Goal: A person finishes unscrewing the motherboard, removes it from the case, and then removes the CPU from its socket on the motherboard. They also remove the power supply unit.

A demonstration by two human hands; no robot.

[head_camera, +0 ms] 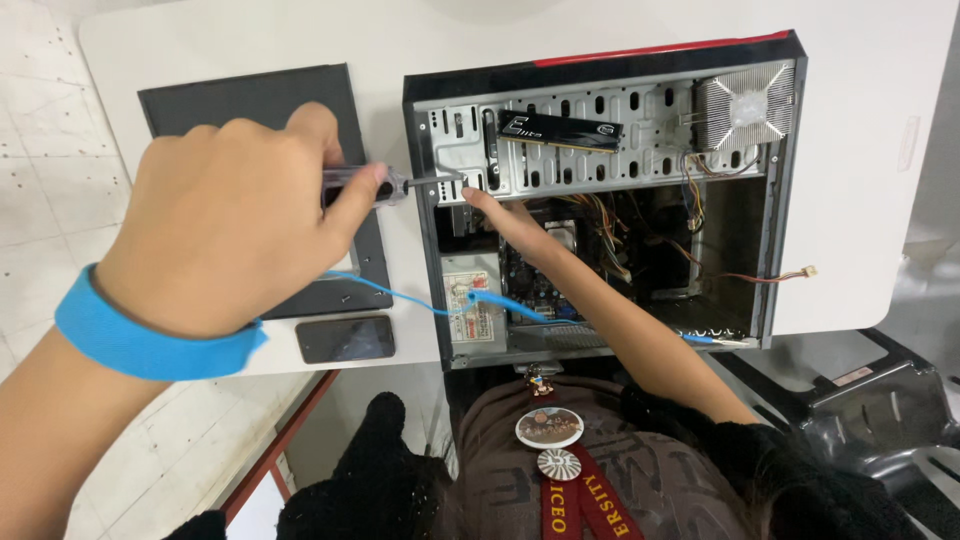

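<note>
Blue wrist strap (140, 335), blk side panel (270, 110), red-edged blk PC case (600, 70), white table (860, 150).

We cannot see the screwdriver (400, 184) tip inside the computer case (780, 200); our right hand's (500, 215) fingertips hide there too. The chair (880, 400) is cut off by the lower right edge.

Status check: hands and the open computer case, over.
Left hand holds clear-handled screwdriver at open black computer case. Right hand reaches inside. Blue cable crosses front.

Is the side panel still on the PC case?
No: the PC case lies open on the white table, its drive cage, cables and heatsink exposed, and a dark flat panel lies beside it.
</note>
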